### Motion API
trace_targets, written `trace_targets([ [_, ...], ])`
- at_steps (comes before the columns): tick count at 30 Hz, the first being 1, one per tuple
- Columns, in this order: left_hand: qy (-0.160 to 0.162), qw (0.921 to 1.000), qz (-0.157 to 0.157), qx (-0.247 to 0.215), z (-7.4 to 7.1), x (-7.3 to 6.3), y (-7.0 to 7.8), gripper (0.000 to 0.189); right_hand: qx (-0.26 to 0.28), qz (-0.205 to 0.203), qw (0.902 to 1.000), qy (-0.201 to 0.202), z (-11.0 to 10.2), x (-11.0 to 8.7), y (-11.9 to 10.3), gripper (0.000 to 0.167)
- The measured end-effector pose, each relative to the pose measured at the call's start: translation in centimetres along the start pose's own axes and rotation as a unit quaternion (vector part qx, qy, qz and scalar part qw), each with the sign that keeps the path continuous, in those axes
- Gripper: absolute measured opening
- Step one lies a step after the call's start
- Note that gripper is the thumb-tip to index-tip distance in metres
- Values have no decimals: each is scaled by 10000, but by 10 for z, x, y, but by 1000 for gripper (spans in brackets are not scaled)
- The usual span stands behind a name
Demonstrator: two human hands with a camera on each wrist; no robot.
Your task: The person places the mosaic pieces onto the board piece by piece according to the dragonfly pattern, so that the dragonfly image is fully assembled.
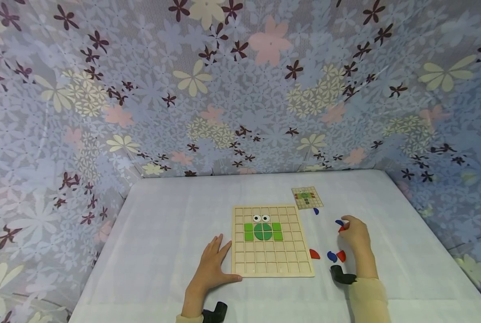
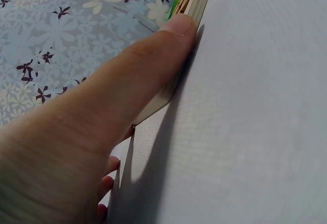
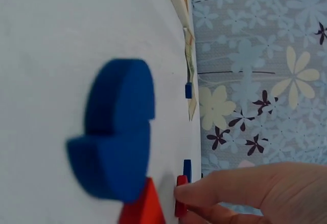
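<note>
My left hand (image 1: 211, 268) rests at the near left corner of a wooden grid board (image 1: 242, 267), fingers straight and spread. Its thumb (image 2: 148, 55) lies against the board's near edge. To the right of the board, my right hand (image 1: 357, 235) pinches a small red puzzle piece (image 3: 180, 182) between thumb and finger, close over the cloth. Just beyond it lies a blue piece (image 1: 339, 222). On the board, a green circle (image 1: 258, 232) sits between green squares (image 1: 249, 227), with two round eye pieces (image 1: 265, 218) above it.
Beyond the board's far right corner lies a small pattern card (image 1: 317, 202), a blue half-round piece (image 1: 316, 211) by it. Two blue pieces (image 3: 120, 96) touch each other beside a red piece (image 1: 341, 256). Another red piece (image 1: 314, 254) is at the board's right edge. Floral fabric (image 1: 240, 89) hangs behind.
</note>
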State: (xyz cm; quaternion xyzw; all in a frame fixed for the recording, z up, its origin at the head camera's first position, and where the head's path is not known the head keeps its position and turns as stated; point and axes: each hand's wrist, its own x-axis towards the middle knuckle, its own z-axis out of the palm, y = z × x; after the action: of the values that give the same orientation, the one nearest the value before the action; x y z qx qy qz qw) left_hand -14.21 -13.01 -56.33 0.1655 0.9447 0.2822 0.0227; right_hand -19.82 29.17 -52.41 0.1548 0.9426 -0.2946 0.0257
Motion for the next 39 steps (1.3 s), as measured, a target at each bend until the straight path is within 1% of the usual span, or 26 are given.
trace_targets([
  [5,34,10000,30,15,2,0,-2,105,-117,105,9999,23,5,0,-5,49],
  [7,43,10000,47,40,3,0,-2,105,-134,54,9999,-12,7,1,-7,49],
  [10,42,10000,26,-5,4,0,-2,104,1,-63,9999,-125,8,2,-10,49],
  [13,105,9999,63,-94,3,0,-2,104,187,-319,9991,-202,10,4,-13,50],
  [16,280,9993,205,-103,3,-1,-1,103,368,-665,9970,-173,15,4,-18,51],
  [20,484,9979,422,31,5,-2,-3,102,714,-1271,9893,-117,21,2,-29,52],
  [22,448,9982,389,1,5,-2,-3,102,903,-1550,9837,-108,25,1,-36,52],
  [26,188,9997,164,-21,4,0,-2,103,1221,-1929,9734,-193,35,-3,-48,52],
  [29,36,10000,28,46,2,1,-1,105,1395,-2084,9677,-254,44,-5,-56,52],
  [31,3,10000,0,50,2,1,0,105,1465,-2190,9643,-268,50,-6,-61,51],
  [34,0,10000,-1,15,1,1,1,105,1496,-2297,9611,-344,58,-9,-67,50],
  [39,17,10000,7,-10,0,1,0,104,1554,-2353,9580,-518,67,-14,-76,51],
])
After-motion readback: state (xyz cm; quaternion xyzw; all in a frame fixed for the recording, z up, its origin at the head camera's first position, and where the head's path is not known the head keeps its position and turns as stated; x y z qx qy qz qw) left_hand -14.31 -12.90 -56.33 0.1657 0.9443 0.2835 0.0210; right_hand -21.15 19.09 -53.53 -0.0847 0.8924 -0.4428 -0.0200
